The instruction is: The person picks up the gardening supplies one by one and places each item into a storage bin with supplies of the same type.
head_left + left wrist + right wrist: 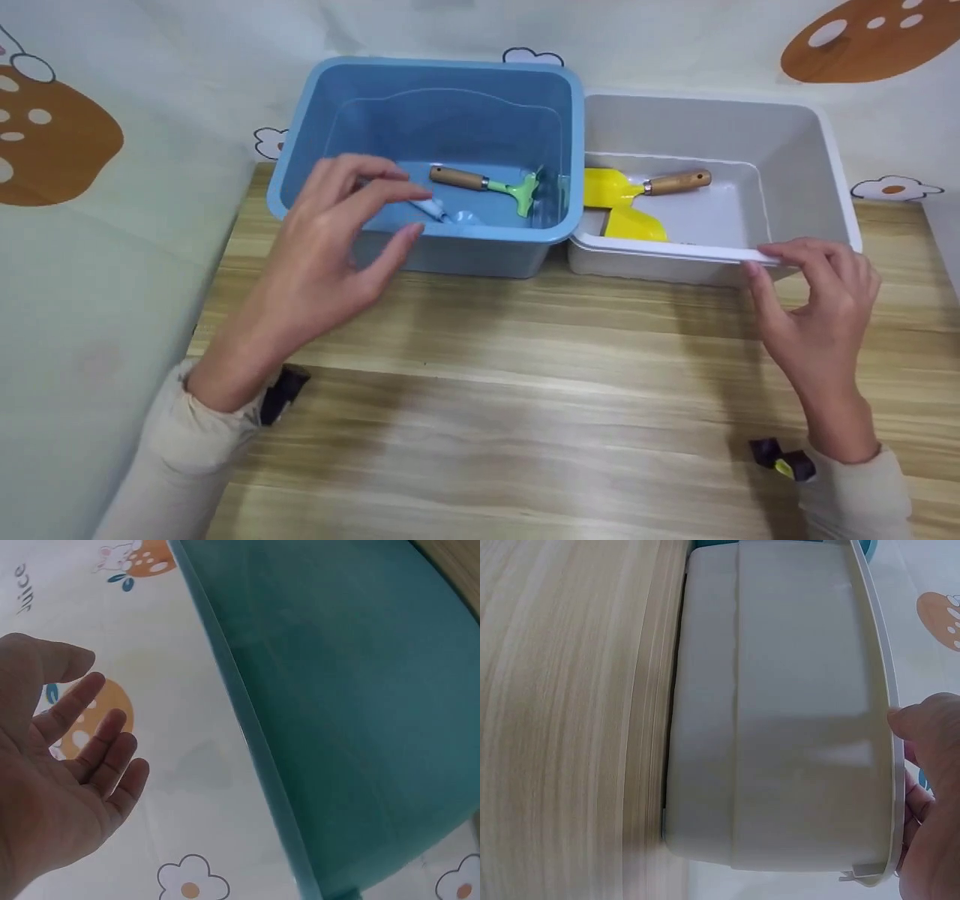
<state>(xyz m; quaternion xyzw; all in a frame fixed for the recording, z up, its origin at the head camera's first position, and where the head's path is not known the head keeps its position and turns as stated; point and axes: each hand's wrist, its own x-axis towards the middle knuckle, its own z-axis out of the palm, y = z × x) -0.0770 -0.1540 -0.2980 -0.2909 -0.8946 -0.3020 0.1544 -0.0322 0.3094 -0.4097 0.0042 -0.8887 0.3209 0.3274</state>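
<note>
Above the front left of a blue bin (442, 66) hovers my left hand (319, 251), its fingers loosely bent and apart. The left wrist view shows that hand (67, 765) holding nothing. Beneath its fingertips in the bin lies a light blue tool (465, 217), partly covered by the hand. A green rake with a wooden handle (459, 178) rests on the bin floor. My right hand (825, 315) pinches the front rim of a white bin (675, 253) near its right corner, thumb outside. Inside are a yellow scoop with a wooden handle (679, 182) and another yellow piece (634, 225).
Both bins stand side by side at the back of a wood-grain table (480, 435), their rims meeting. Behind them is a pale printed wall covering (675, 37). Dark straps (283, 394) show at both cuffs.
</note>
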